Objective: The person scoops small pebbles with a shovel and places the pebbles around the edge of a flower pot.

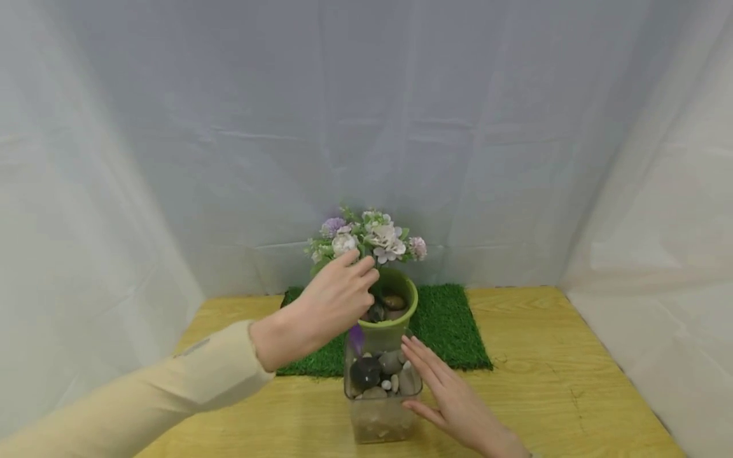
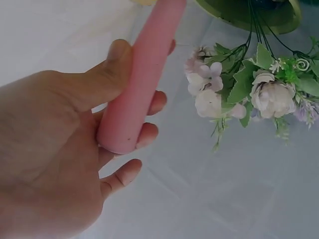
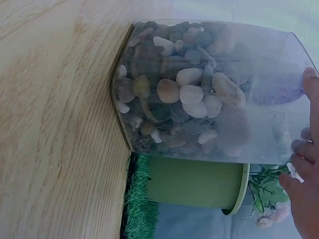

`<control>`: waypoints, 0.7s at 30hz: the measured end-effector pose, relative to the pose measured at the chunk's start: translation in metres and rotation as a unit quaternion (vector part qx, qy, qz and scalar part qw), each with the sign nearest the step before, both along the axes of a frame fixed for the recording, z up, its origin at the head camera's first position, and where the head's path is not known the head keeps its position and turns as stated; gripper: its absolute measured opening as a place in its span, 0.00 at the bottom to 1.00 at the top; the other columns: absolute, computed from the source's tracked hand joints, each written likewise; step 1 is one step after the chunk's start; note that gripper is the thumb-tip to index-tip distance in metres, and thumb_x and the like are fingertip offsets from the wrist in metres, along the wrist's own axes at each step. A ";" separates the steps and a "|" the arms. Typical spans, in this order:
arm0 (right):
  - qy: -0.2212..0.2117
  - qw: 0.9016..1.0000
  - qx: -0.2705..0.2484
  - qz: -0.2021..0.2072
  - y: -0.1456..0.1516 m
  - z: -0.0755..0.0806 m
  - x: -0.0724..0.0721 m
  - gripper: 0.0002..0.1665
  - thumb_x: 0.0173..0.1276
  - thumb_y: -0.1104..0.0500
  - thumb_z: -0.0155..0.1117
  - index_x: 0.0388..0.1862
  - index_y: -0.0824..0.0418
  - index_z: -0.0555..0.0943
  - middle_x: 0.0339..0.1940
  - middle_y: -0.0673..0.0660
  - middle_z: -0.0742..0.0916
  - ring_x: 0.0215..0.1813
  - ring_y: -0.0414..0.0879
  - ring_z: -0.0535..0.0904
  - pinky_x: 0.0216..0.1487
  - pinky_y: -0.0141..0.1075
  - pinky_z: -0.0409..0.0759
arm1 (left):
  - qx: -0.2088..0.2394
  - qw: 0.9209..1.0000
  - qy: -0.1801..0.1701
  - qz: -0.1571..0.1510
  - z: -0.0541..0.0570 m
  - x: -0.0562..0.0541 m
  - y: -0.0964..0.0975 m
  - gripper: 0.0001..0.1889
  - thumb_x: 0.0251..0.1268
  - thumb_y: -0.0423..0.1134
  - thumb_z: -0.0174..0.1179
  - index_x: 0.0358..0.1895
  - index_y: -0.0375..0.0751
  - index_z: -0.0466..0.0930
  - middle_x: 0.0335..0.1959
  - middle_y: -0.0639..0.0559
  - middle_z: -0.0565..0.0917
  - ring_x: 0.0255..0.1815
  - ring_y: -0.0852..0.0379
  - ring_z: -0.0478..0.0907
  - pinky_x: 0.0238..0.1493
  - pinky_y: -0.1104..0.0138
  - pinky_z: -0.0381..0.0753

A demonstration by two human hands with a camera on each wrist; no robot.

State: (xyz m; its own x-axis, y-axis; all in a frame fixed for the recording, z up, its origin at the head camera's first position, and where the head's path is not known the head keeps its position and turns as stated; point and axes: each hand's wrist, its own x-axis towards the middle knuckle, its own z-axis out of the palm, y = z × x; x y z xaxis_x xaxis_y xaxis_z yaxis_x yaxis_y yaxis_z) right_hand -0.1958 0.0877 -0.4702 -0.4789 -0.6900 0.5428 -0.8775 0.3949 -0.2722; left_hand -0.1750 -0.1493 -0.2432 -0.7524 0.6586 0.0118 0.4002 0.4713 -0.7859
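Note:
My left hand (image 1: 335, 296) grips the pink handle (image 2: 142, 79) of a tool, thumb along one side and fingers behind it. The tool's purple end (image 1: 356, 338) points down into a clear plastic container (image 1: 380, 413) holding stones (image 3: 192, 93); a large dark stone (image 1: 365, 373) lies on top. The fingers of my right hand (image 1: 452, 397) are nearly straight, with fingertips at the container's right rim and the thumb by its near side. Just behind stands a green flowerpot (image 1: 413, 304) with several stones inside and artificial flowers (image 1: 383, 238) rising from it.
Under the pot lies a green artificial-grass mat (image 1: 449, 327) on a wooden table (image 1: 532, 356). White sheeting (image 1: 458, 127) hangs behind the table and along both sides.

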 end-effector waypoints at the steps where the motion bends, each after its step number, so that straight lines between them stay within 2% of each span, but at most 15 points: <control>1: 0.001 1.000 -0.002 0.001 0.000 0.000 0.000 0.48 0.74 0.44 0.63 0.82 0.61 0.54 0.83 0.58 0.60 0.81 0.52 0.56 0.76 0.33 0.58 | -0.008 1.000 -0.004 0.009 0.000 -0.001 0.001 0.03 0.65 0.45 0.68 0.39 0.57 0.91 0.56 0.58 0.83 0.61 0.55 0.73 0.62 0.61 0.68; 4: 0.005 1.000 -0.006 0.003 -0.001 0.000 -0.001 0.48 0.74 0.44 0.64 0.82 0.62 0.55 0.82 0.59 0.61 0.81 0.52 0.56 0.76 0.31 0.56 | -0.041 0.998 -0.017 0.042 0.000 -0.002 0.009 0.05 0.66 0.45 0.68 0.41 0.56 0.90 0.61 0.59 0.81 0.66 0.56 0.71 0.67 0.62 0.66; 9: 0.005 1.000 -0.006 0.001 -0.001 -0.001 -0.001 0.48 0.73 0.44 0.64 0.82 0.62 0.56 0.81 0.61 0.62 0.81 0.52 0.56 0.76 0.31 0.57 | -0.095 0.990 -0.048 0.090 -0.006 -0.003 0.032 0.12 0.70 0.49 0.64 0.54 0.59 0.87 0.66 0.62 0.78 0.70 0.58 0.67 0.73 0.62 0.59; 13: 0.002 1.000 -0.001 0.000 -0.002 -0.001 -0.001 0.47 0.73 0.44 0.64 0.81 0.64 0.57 0.81 0.60 0.62 0.81 0.51 0.56 0.75 0.34 0.62 | -0.126 0.983 -0.077 0.109 -0.016 -0.003 0.047 0.17 0.74 0.54 0.59 0.62 0.63 0.81 0.69 0.65 0.75 0.73 0.59 0.64 0.75 0.62 0.55; 17: 0.005 1.000 0.002 -0.005 -0.002 -0.002 -0.001 0.47 0.74 0.43 0.63 0.81 0.64 0.57 0.82 0.59 0.62 0.81 0.50 0.56 0.74 0.35 0.64 | -0.135 0.983 -0.098 0.082 -0.028 -0.005 0.048 0.18 0.74 0.56 0.57 0.64 0.66 0.79 0.71 0.66 0.72 0.75 0.61 0.61 0.75 0.64 0.55; 21: 0.007 1.000 -0.009 -0.006 -0.003 -0.004 -0.001 0.47 0.74 0.43 0.63 0.81 0.64 0.57 0.82 0.60 0.62 0.81 0.51 0.56 0.74 0.32 0.62 | -0.073 0.991 -0.104 0.034 -0.035 -0.016 0.027 0.13 0.72 0.54 0.61 0.54 0.63 0.86 0.66 0.64 0.76 0.71 0.60 0.66 0.71 0.64 0.62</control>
State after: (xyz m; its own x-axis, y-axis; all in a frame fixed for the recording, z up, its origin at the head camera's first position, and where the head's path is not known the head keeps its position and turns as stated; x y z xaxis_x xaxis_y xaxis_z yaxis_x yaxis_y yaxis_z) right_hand -0.1966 0.0850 -0.4739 -0.4786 -0.6743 0.5623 -0.8769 0.3998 -0.2669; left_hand -0.1908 -0.1221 -0.2778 -0.7714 0.5895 -0.2396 0.5317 0.3903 -0.7516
